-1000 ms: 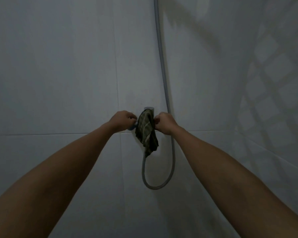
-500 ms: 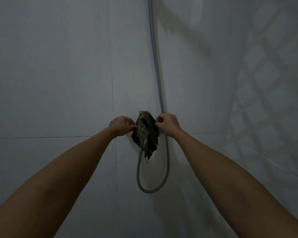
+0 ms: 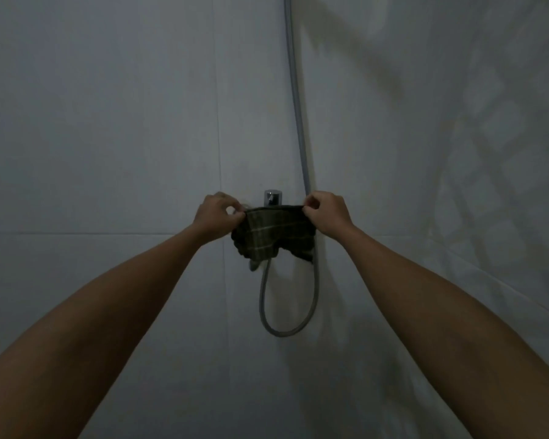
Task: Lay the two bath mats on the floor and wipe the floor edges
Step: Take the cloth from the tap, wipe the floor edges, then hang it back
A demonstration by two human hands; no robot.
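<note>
A dark green checked cloth (image 3: 273,236) with pale stripes hangs in front of a tiled wall, stretched wide along its top edge. My left hand (image 3: 217,213) pinches its left top corner. My right hand (image 3: 325,212) pinches its right top corner. The cloth covers most of a chrome shower tap (image 3: 272,197), whose top shows just above the cloth's edge. No bath mats or floor are in view.
A grey shower hose (image 3: 298,122) runs down the wall from the top and loops below the cloth. Pale wall tiles (image 3: 108,137) fill the view, meeting a side wall at the right with lattice-shaped shadows.
The cloth was bunched and narrow between my hands; now my hands have moved apart and spread it wide. The chrome tap top has come into view above it.
</note>
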